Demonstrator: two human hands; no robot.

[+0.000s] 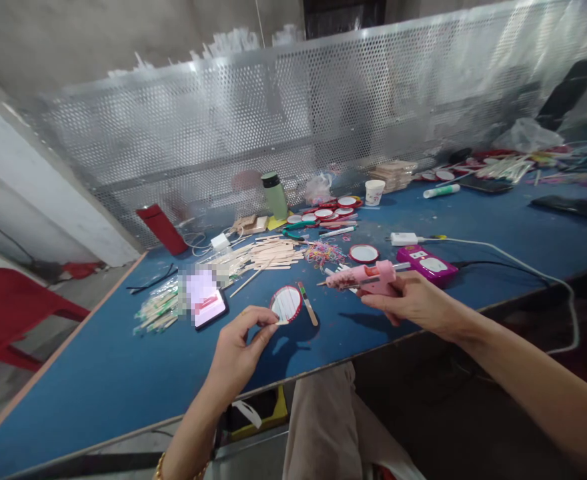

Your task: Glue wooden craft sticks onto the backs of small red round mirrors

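A round mirror (286, 305) with a red patterned rim is pinched at its lower left edge between the thumb and forefinger of my left hand (246, 343). A small pale tip shows at those fingertips; I cannot tell what it is. My right hand (413, 300) is wrapped round the handle of a pink hot glue gun (368, 277), whose nozzle points left toward the mirror. Between mirror and gun, a wooden stick (311, 310) with a green and dark end lies on the table. Beyond the gun lies another red-rimmed round mirror (363, 253).
Wooden sticks (276, 253), colourful rubber bands (326, 253) and a phone (207, 300) lie on the blue table (138, 393). A purple power socket (427, 265) with cables sits right. Behind stand a green bottle (274, 197), a paper cup (374, 193) and a perforated metal panel (223, 133).
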